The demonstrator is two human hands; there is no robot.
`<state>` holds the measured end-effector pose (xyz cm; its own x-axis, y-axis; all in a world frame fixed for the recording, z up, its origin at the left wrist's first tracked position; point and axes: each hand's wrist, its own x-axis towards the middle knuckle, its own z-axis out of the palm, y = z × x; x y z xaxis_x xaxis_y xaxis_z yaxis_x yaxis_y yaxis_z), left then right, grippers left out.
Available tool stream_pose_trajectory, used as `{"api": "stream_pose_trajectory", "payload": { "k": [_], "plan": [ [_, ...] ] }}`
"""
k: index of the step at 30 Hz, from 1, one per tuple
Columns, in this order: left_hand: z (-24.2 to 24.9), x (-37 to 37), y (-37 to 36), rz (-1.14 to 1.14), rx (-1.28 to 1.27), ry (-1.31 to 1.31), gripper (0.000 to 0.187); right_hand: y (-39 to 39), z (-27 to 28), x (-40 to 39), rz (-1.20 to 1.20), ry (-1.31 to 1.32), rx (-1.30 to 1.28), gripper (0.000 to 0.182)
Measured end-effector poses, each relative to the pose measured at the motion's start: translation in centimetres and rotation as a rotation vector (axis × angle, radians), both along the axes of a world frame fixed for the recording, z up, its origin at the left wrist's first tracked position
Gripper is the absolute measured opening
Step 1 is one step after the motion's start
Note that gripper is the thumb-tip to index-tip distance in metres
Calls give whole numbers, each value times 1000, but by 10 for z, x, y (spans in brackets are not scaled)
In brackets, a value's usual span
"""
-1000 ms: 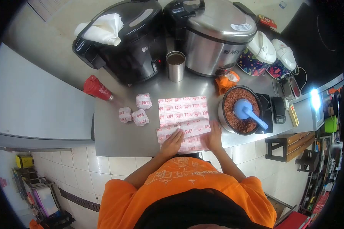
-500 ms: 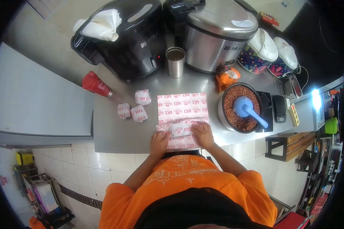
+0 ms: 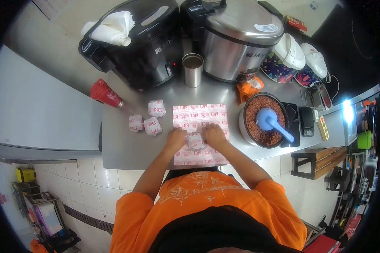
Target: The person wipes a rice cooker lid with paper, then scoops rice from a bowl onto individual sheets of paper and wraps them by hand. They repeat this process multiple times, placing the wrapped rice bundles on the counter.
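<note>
Both hands are at a small paper-wrapped bundle (image 3: 196, 142) printed with red "RICE", which lies on a stack of printed paper sheets (image 3: 200, 159). My left hand (image 3: 177, 138) curls at its left side, fingers closed on the paper. On the right side my right hand (image 3: 214, 135) has its fingers bent in at the paper edge. Three round wrapped packets (image 3: 152, 126) sit to the left on the steel table. At the right, a pot of reddish-brown rice (image 3: 257, 105) holds a blue scoop (image 3: 267, 118).
Behind the sheets stand a black cooker (image 3: 152, 55), a steel cooker (image 3: 230, 55) and a metal cup (image 3: 193, 74). A red tumbler (image 3: 107, 93) is at the back left. Right of the pot are a black scale (image 3: 307, 121) and a power strip (image 3: 323, 128).
The wide folded paper strip is now a compact bundle. Both hands have moved slightly away from my body, and the ends of the paper have been drawn in.
</note>
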<state>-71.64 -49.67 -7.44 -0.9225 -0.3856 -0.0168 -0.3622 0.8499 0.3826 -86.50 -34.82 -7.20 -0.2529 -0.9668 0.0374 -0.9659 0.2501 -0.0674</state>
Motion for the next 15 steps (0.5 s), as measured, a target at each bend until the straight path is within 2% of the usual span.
{"api": "stream_pose_trajectory", "payload": {
  "k": [1,3,4,5,7,8,9,10,11,14,15],
  "plan": [
    [-1,-3,2,-74,38,-111,22,6,-1,2,1,1,1,13],
    [-4,2,12,-12,83,-49,17,19,-3,6,-41,-352,-318,18],
    [-7,8,19,50,127,13,12,28,-4,10,-99,-480,-271,32],
    [-11,16,25,52,127,12,12,35,-6,14,-97,-481,-270,32],
    [-22,32,38,120,37,100,17,49,-3,26,-15,-407,-391,48],
    [-22,40,43,118,36,100,17,56,-4,29,-11,-348,-253,58],
    [-7,47,51,95,-104,183,24,60,-4,34,-13,-346,-254,58],
    [1,51,56,72,-241,263,30,63,-3,40,-45,-217,-189,58],
    [-1,52,59,72,-238,260,30,65,-4,46,-74,-91,-121,60],
    [-11,45,67,57,-111,278,40,62,-11,56,-152,-176,6,68],
    [-14,39,72,101,64,368,42,62,-11,56,-147,-174,2,68]
  ]
}}
